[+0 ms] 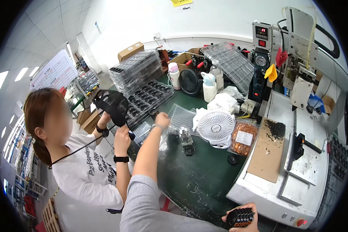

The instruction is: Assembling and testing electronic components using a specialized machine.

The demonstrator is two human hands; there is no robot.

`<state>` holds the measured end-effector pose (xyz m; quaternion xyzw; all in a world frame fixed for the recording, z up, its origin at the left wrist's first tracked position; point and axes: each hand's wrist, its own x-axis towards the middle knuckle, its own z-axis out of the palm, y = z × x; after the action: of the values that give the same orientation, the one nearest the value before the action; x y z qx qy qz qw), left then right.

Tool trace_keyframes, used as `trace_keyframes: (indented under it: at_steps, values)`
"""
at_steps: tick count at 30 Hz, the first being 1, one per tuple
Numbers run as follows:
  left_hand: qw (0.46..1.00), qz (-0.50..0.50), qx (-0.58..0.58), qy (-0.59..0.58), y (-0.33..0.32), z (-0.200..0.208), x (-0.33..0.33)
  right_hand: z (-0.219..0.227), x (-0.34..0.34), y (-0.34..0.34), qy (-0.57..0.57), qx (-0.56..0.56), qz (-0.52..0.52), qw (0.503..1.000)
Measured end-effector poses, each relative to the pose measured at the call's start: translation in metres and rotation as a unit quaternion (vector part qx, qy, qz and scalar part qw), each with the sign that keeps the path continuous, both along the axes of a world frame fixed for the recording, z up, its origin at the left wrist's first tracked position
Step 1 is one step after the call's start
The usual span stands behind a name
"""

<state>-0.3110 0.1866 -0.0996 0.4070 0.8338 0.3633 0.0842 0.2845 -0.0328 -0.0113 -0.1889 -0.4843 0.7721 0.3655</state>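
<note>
Black piece [239, 218] (orange markings) in right fingers [251, 208]; left fingers [163, 119], grip unclear; printed label [244, 137] on orange bag [239, 148].

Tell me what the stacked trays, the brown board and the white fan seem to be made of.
Trays: clear, glossy plastic, likely; see-through with highlights. Board: matt, cardboard or fibreboard, given its plain brown face. Fan: smooth, probably plastic; its even white suggests moulding.
</note>
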Motion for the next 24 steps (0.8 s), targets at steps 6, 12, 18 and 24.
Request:
trace_keyframes:
  at_steps: [6,12,18,24]
  values:
    - [0.951,-0.087,0.071,0.288,-0.01,-0.015,0.032,-0.006,-0.002,0.001,0.005,0.0,0.004,1.0]
    - [0.997,-0.02,0.068,0.033,-0.031,-0.025,0.009,-0.003,-0.005,0.001,0.005,0.007,0.011,1.0]
    - [0.964,0.162,0.009,0.209,-0.079,-0.044,-0.022,-0.004,-0.003,0.0,-0.007,0.003,-0.013,1.0]
    - [0.967,0.136,-0.156,0.146,-0.155,-0.048,-0.054,0.0,-0.009,0.003,-0.014,-0.012,0.007,1.0]
